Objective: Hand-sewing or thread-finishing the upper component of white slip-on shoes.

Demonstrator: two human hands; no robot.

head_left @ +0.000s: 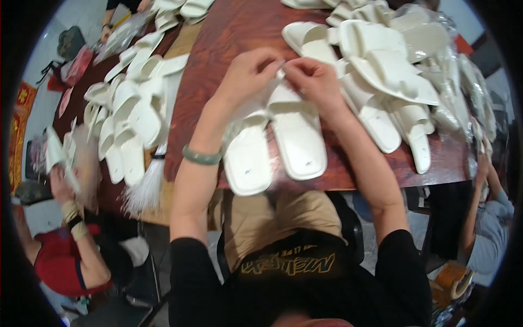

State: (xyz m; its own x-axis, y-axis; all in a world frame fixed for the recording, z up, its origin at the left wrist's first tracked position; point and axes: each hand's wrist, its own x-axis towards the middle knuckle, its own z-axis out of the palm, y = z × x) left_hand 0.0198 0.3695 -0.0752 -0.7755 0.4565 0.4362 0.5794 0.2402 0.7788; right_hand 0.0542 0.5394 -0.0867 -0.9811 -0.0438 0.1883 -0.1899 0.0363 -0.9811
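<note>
A pair of white slide slippers lies sole-down before me, the left slipper (248, 163) beside the right slipper (298, 144), their open heel ends toward me. Just beyond the straps, my left hand (255, 75) pinches with thumb and forefinger. Close against it, my right hand (315, 82) pinches too, its fingers curled. Between the fingertips shows a small whitish bit, too small to name. My hands and forearms partly cover the slippers' far ends. A green bangle (201, 156) sits on my left forearm.
To the right lies a heap of white slippers (381, 71), some in clear plastic. More slippers (128, 103) lie on the left table, with a bundle of thin white strands (146, 188) hanging at its edge. Co-workers sit left, in red (60, 259), and right, in grey-blue (493, 234).
</note>
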